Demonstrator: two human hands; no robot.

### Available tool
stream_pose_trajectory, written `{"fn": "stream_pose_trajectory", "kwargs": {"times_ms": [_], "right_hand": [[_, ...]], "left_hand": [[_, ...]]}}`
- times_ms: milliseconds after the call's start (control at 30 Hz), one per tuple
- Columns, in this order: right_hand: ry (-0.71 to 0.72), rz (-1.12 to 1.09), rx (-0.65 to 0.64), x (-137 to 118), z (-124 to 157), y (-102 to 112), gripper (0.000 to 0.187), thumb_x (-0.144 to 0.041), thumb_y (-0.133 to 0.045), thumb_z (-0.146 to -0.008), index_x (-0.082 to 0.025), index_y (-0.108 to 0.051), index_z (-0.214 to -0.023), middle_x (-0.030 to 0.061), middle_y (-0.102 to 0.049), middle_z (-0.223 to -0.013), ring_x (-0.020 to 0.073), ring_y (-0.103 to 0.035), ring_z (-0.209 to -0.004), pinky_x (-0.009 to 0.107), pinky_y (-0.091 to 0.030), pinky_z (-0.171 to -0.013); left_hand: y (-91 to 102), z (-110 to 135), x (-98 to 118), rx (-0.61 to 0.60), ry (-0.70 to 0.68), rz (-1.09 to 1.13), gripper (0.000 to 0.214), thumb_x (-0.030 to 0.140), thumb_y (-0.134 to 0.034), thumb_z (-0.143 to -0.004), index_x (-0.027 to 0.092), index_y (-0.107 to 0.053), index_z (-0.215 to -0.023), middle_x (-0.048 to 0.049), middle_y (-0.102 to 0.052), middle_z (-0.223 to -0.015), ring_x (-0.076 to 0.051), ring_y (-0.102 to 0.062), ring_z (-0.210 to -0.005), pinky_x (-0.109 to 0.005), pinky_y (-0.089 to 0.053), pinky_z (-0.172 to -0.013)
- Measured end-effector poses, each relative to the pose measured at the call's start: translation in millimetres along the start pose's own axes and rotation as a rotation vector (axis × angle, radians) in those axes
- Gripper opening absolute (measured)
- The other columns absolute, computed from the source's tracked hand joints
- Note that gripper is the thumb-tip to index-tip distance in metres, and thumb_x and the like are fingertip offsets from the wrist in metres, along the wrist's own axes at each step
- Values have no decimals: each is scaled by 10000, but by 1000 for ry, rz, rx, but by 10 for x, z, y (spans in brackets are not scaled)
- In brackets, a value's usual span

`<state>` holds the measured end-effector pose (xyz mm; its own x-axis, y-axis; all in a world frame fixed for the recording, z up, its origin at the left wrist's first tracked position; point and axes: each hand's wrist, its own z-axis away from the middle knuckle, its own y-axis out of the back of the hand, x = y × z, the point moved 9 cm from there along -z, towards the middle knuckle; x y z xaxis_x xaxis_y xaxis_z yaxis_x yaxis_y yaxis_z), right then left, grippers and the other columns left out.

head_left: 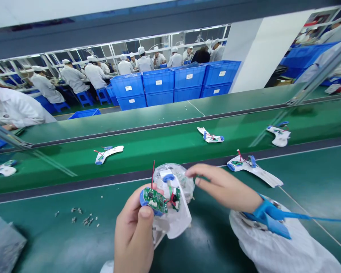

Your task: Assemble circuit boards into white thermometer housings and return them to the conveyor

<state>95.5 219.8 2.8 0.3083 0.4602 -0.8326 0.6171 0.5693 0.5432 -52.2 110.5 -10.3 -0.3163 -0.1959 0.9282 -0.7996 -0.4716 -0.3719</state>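
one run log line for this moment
left hand: holding green circuit board, white housing | right hand: near clear plastic bag, contact unclear | green belt: white parts

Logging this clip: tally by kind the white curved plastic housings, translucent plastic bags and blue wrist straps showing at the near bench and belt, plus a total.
White curved plastic housings: 6 (4 on the green belt, 1 on the dark green bench, 1 in the left hand)
Translucent plastic bags: 2
Blue wrist strap: 1
Total: 9
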Motion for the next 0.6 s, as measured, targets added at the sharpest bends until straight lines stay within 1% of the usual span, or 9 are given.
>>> {"fn": "stream_pose_trajectory", "kwargs": {"times_ms": [33,67,100,200,267,333,400,533,600], "right_hand": [[-17,-4,147,-27,36,144,232,-236,-449,-857,-162,-637,-971,97,-667,-1019,205,-614,-966,347,-478,-864],[3,-41,243,-96,74,213,233,-232,-440,-868,-175,-636,-981,85,-664,-1029,193,-607,-982,329,-476,-868],[52,-92,281,-197,96,209,231,-222,-443,-872,-186,-636,-993,74,-662,-1038,181,-600,-997,310,-471,-876],[228,-185,205,-522,80,-34,220,-167,-483,-854,-178,-653,-993,70,-670,-1028,160,-597,-1001,286,-458,-896],[271,-233,138,-620,33,-199,196,-146,-492,-847,-163,-667,-932,71,-688,-940,154,-615,-922,285,-477,-848],[275,-318,119,-624,-12,-277,159,-159,-509,-843,-161,-668,-842,65,-687,-854,148,-624,-835,277,-498,-769],[266,-408,142,-574,-34,-282,137,-182,-538,-837,-166,-662,-780,66,-678,-852,150,-624,-831,274,-502,-747],[202,-523,204,-424,-37,-238,181,-235,-522,-865,-181,-624,-725,52,-662,-857,171,-595,-959,321,-452,-882],[166,-550,219,-376,-32,-219,217,-256,-472,-897,-190,-591,-728,37,-637,-788,177,-566,-998,311,-443,-852]], "left_hand": [[-6,1,-6,-7,12,-5,272,392,-660,-780,204,-712,-970,-49,-732,-935,-192,-674,-832,-241,-551,-700],[-13,2,-8,-17,15,-20,275,395,-652,-787,207,-709,-979,-48,-731,-931,-194,-672,-826,-242,-549,-688],[-16,3,-7,-25,11,-46,284,401,-639,-796,204,-705,-989,-51,-729,-933,-199,-667,-830,-247,-543,-687],[-24,5,-7,-49,-11,-142,335,438,-614,-804,180,-695,-1002,-71,-719,-936,-215,-650,-841,-266,-523,-697],[-23,5,-17,-51,-14,-179,362,463,-608,-799,166,-694,-988,-81,-715,-928,-213,-645,-808,-271,-518,-679],[-17,-1,-23,-38,-11,-204,374,475,-606,-794,160,-693,-975,-84,-713,-918,-213,-643,-787,-274,-519,-661],[-7,-13,-30,-16,-1,-235,390,489,-596,-795,156,-687,-976,-90,-710,-929,-226,-644,-810,-288,-524,-666],[52,-41,-25,64,26,-341,426,520,-567,-803,167,-667,-1018,-93,-701,-981,-250,-646,-895,-311,-535,-700],[81,-35,3,117,27,-428,431,513,-557,-812,188,-646,-1080,-83,-696,-1014,-252,-638,-955,-315,-532,-739]]}}
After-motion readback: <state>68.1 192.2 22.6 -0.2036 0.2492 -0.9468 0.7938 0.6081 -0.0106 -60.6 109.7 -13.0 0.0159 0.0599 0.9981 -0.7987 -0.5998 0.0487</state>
